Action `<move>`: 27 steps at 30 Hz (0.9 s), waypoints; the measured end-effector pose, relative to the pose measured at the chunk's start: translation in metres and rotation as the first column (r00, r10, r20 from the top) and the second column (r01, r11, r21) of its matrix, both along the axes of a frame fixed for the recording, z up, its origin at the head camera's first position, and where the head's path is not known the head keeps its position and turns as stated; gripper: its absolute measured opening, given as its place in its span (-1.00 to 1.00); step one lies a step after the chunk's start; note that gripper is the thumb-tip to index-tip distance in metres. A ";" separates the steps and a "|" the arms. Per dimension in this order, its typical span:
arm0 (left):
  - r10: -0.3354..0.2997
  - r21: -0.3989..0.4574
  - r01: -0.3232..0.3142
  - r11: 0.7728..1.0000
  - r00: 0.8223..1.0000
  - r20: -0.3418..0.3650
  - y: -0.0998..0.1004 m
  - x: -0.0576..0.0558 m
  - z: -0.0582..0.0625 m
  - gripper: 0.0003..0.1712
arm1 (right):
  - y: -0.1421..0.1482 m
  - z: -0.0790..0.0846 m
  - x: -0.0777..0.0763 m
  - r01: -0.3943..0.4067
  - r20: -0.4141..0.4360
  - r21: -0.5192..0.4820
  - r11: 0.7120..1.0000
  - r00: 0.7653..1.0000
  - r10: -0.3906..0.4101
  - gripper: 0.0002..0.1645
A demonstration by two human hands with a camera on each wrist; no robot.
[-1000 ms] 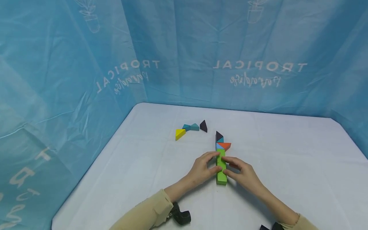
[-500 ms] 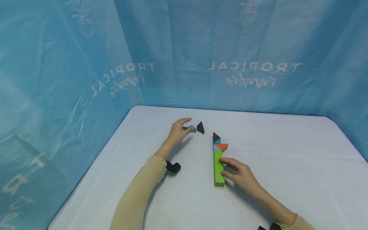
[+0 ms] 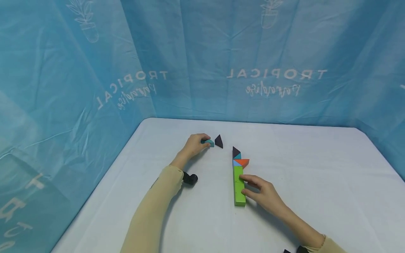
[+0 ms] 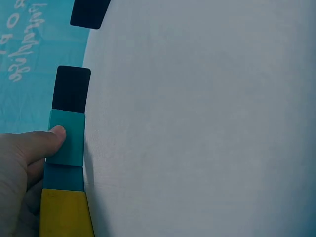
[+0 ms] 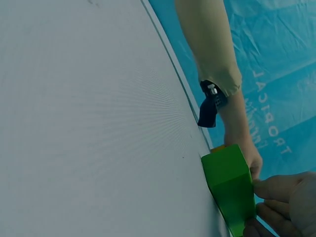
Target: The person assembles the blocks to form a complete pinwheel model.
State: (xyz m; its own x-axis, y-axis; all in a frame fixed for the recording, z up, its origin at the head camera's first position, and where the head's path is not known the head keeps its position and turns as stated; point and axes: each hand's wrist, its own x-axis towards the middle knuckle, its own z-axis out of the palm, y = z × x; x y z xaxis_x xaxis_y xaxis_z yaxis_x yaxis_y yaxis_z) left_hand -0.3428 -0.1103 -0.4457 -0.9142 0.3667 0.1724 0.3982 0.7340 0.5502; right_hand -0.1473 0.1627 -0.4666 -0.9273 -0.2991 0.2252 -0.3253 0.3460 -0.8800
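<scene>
My left hand (image 3: 194, 145) is at the back of the table, pinching a teal triangular block (image 4: 69, 143), thumb on its near face. Against that block stand a darker blue block (image 4: 64, 178) and a yellow block (image 4: 64, 213); the hand hides the yellow one in the head view. Just right of them is a black triangular block (image 3: 218, 141). My right hand (image 3: 264, 192) rests thumb and forefinger along the right side of a green block row (image 3: 239, 189). Beyond the green lie a light blue triangle (image 3: 236, 163), an orange triangle (image 3: 243, 162), a teal triangle (image 3: 238, 156) and a black one (image 3: 235, 152).
A white-covered table (image 3: 300, 168) carries all the blocks. Blue printed curtains (image 3: 202, 52) hang behind it and along its left side. A black wrist camera (image 3: 190, 179) is strapped at the left sleeve.
My left hand has left the green row, reached to the back left and taken hold of the teal triangular block. The right hand has stayed at the green row.
</scene>
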 end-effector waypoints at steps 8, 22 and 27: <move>-0.050 0.053 0.053 0.997 0.997 -0.061 0.006 0.013 0.012 -0.67 | -0.001 0.000 0.000 -0.005 -0.001 0.001 1.000 1.000 0.005 -0.45; -0.323 -0.057 0.326 0.944 0.945 0.051 0.046 0.032 0.013 -0.66 | 0.002 0.002 -0.001 -0.008 0.032 0.008 1.000 0.999 0.008 -0.45; -0.328 -0.056 0.331 0.942 0.943 0.062 0.051 0.032 0.010 -0.67 | 0.001 0.001 -0.001 -0.004 0.037 0.004 1.000 0.999 0.004 -0.45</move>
State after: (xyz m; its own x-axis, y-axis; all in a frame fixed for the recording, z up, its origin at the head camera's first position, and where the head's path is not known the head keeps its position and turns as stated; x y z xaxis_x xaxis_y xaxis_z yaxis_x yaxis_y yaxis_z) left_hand -0.3106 -0.0592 -0.4355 -0.7474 0.6576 0.0946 0.5963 0.6011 0.5321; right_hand -0.1480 0.1639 -0.4653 -0.9338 -0.3034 0.1895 -0.2939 0.3485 -0.8900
